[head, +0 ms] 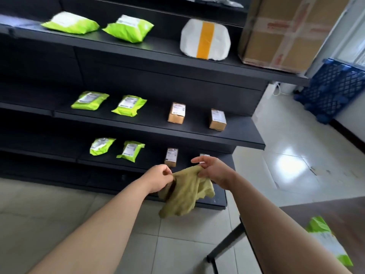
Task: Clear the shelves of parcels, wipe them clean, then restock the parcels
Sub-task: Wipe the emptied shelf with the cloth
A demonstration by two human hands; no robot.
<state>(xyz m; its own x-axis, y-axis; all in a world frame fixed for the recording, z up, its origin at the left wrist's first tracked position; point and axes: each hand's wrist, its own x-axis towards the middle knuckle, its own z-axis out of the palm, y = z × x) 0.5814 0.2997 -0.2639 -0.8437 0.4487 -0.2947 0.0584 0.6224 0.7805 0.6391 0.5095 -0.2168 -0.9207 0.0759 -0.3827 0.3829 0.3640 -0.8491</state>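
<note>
An olive-yellow cloth (pixel 185 192) hangs between my two hands in front of the black shelf unit (pixel 158 54). My left hand (pixel 158 179) pinches its left edge and my right hand (pixel 212 169) grips its top right corner. Green-and-white bag parcels (pixel 89 100) and small brown box parcels (pixel 176 112) lie on the middle shelf. The lowest shelf holds two more green bags (pixel 130 151) and a small box (pixel 171 157); another box is partly hidden behind my right hand. The upper shelf carries two green bags (pixel 128 28), a white parcel with an orange stripe (pixel 205 40) and a large cardboard box (pixel 284 32).
A blue plastic crate (pixel 333 89) leans by the wall at the right. A dark table (pixel 325 214) stands at the lower right with a green-and-white parcel (pixel 325 238) on it. Pale floor tiles (pixel 286 165) stretch right of the shelves.
</note>
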